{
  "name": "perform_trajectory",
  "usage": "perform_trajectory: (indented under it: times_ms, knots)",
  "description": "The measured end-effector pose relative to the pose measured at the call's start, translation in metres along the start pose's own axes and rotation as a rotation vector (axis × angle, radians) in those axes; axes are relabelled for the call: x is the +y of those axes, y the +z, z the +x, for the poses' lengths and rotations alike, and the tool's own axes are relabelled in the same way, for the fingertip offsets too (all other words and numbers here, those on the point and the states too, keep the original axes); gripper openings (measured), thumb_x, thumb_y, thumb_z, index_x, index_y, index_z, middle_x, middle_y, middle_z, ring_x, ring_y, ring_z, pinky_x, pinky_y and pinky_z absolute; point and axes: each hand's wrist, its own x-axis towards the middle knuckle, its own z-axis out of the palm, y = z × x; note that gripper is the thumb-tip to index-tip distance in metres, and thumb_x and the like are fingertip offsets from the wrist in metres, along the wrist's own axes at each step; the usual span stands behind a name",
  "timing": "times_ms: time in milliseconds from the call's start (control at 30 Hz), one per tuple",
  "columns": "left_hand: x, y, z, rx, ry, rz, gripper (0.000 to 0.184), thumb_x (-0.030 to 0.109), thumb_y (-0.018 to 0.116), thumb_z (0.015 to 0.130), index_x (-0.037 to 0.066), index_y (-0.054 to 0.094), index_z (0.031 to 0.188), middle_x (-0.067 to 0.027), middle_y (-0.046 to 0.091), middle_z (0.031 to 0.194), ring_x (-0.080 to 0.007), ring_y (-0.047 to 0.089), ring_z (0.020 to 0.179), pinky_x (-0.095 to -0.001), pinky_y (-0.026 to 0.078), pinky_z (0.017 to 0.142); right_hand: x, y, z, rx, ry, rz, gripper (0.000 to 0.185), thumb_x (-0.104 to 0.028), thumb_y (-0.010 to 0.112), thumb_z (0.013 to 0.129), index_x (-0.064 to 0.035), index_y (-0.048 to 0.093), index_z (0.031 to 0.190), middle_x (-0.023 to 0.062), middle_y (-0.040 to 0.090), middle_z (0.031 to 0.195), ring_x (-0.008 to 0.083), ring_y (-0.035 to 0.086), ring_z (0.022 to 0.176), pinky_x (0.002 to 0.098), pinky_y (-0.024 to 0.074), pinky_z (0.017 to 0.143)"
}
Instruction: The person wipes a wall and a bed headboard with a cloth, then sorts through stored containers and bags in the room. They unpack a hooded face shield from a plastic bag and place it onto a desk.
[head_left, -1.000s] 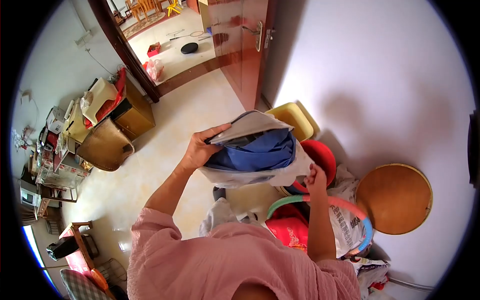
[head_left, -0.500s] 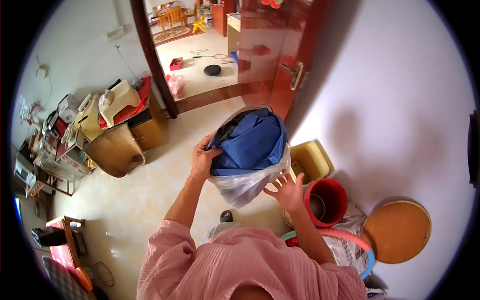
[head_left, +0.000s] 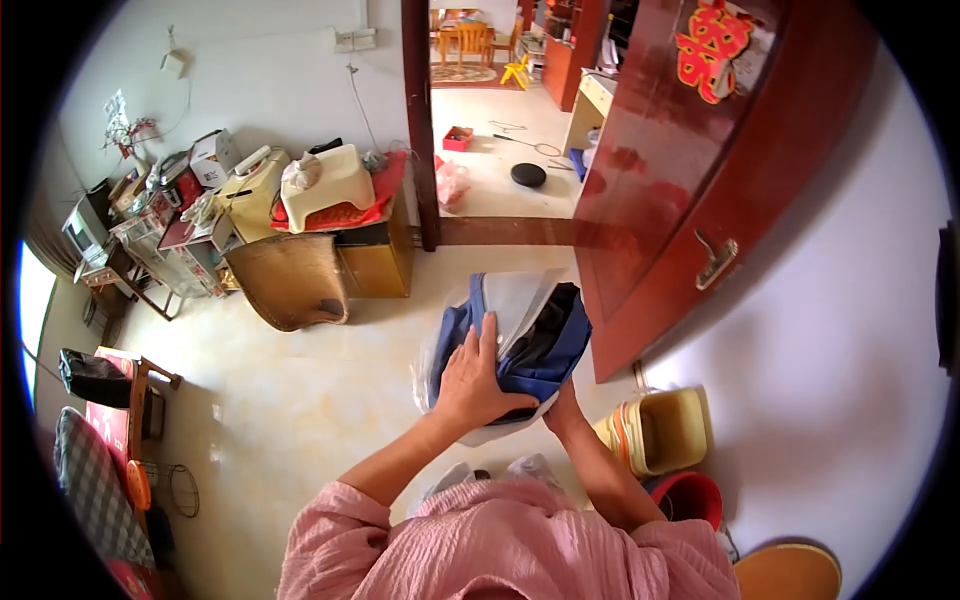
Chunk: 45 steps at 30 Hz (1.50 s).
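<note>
In front of me is a clear plastic bag [head_left: 524, 298] with folded blue fabric [head_left: 565, 345] inside. Something black [head_left: 540, 335] shows among the folds. My left hand [head_left: 472, 385] lies on top of the bundle, fingers stretched out and thumb spread, pressing on the fabric and bag. From the lower right side, my right hand [head_left: 565, 408] holds the bag; its fingers are hidden behind and under it. The bundle is up in the air above the tiled floor.
A brown door [head_left: 660, 200] stands ajar ahead on the right. Beside it are a yellow bin [head_left: 690, 400], a red bucket [head_left: 705, 497] and a round wooden board [head_left: 790, 575]. At left, a curved brown panel [head_left: 295, 290] leans by a cluttered cabinet [head_left: 385, 265]. A low table [head_left: 112, 420] stands further left.
My left hand has moved from the bag's left edge onto its top. My right hand, spread beside the bag before, is now under it. The bundle has turned, and my view has shifted.
</note>
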Motion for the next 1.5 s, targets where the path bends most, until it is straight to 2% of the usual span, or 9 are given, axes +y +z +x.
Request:
perform_trajectory:
  times_ms: [200,367,600,700,1033,1267,1400,1433,1500]
  knots:
    - [-0.070,0.026,0.088,0.274,-0.222,-0.381,0.048,0.021,0.079,0.063,0.004,0.065,0.105,-0.0158,0.069,0.086,-0.0262,0.066,0.078,-0.0332,0.051,0.076,-0.029,-0.021,0.086,0.198,0.110,-0.083,0.038,-0.029,0.053,0.092,-0.0018,0.054,0.119,0.0047,0.060,0.108,0.0159,0.056,0.096,0.0296,0.0433,0.086]
    - [-0.113,0.048,0.191,0.355,-0.543,-1.014,0.025,0.008,0.075,0.069,-0.001,0.067,0.091,-0.0063,0.066,0.084,-0.0143,0.060,0.070,-0.0267,0.048,0.070,-0.045,-0.089,0.164,0.426,0.054,-0.013,0.036,-0.026,0.053,0.092,0.0005,0.054,0.117,0.0061,0.061,0.100,0.0158,0.056,0.090,0.0293,0.0438,0.081]
    - [-0.181,0.075,0.364,0.396,-0.234,-1.671,0.046,0.033,0.059,0.086,0.002,0.052,0.120,-0.0112,0.061,0.113,-0.0258,0.058,0.102,-0.0399,0.046,0.092,-0.039,-0.223,0.267,0.518,0.204,-0.285,0.029,-0.020,0.053,0.090,0.0004,0.057,0.110,0.0056,0.061,0.093,0.0141,0.054,0.085,0.0268,0.0432,0.075]
    - [-0.175,0.076,0.422,0.472,-0.199,-1.686,0.052,0.040,0.049,0.090,0.002,0.050,0.125,-0.0119,0.054,0.126,-0.0287,0.052,0.114,-0.0431,0.039,0.102,-0.055,-0.241,0.329,0.470,-0.007,-0.322,0.025,-0.018,0.051,0.090,0.0009,0.058,0.104,0.0045,0.060,0.090,0.0125,0.052,0.083,0.0262,0.0422,0.073]
    - [-0.196,0.054,0.530,0.320,-0.133,-1.789,0.052,0.040,0.045,0.091,0.001,0.049,0.125,-0.0150,0.054,0.125,-0.0301,0.053,0.113,-0.0430,0.040,0.101,-0.065,-0.277,0.518,0.426,0.042,-0.624,0.026,-0.018,0.047,0.089,0.0004,0.059,0.102,0.0081,0.062,0.082,0.0137,0.055,0.076,0.0287,0.0453,0.070]
    - [-0.288,0.121,0.634,0.479,-0.318,-1.824,0.052,0.040,0.045,0.091,0.000,0.049,0.124,-0.0156,0.054,0.125,-0.0303,0.053,0.112,-0.0431,0.041,0.100,0.052,-0.284,0.638,-0.120,-0.341,-0.813,0.051,-0.036,0.057,0.081,-0.0096,0.052,0.124,0.0216,0.057,0.117,0.0352,0.054,0.112,0.0398,0.0419,0.095]
    - [-0.315,0.093,0.700,0.580,-0.297,-1.808,0.052,0.040,0.044,0.091,0.000,0.049,0.124,-0.0160,0.054,0.124,-0.0304,0.053,0.112,-0.0431,0.041,0.100,0.025,-0.342,0.732,-0.038,0.446,-1.210,0.057,-0.034,0.060,0.079,0.0012,0.050,0.123,0.0231,0.061,0.109,0.0359,0.060,0.099,0.0428,0.0473,0.088]
    - [-0.321,0.082,0.714,0.614,-0.290,-1.795,0.052,0.040,0.044,0.091,0.000,0.049,0.124,-0.0161,0.054,0.124,-0.0304,0.053,0.112,-0.0432,0.041,0.100,0.022,-0.350,0.749,0.429,0.565,-0.830,0.050,-0.032,0.060,0.078,0.0043,0.056,0.112,0.0250,0.062,0.101,0.0341,0.064,0.088,0.0435,0.0515,0.076]
    - [-0.332,0.067,0.740,0.677,-0.282,-1.768,0.052,0.040,0.044,0.091,0.000,0.049,0.124,-0.0163,0.054,0.124,-0.0305,0.053,0.112,-0.0432,0.041,0.100,0.055,-0.441,0.807,0.424,0.466,-0.927,0.037,-0.027,0.057,0.078,0.0048,0.058,0.096,0.0225,0.064,0.092,0.0316,0.064,0.077,0.0428,0.0521,0.063]
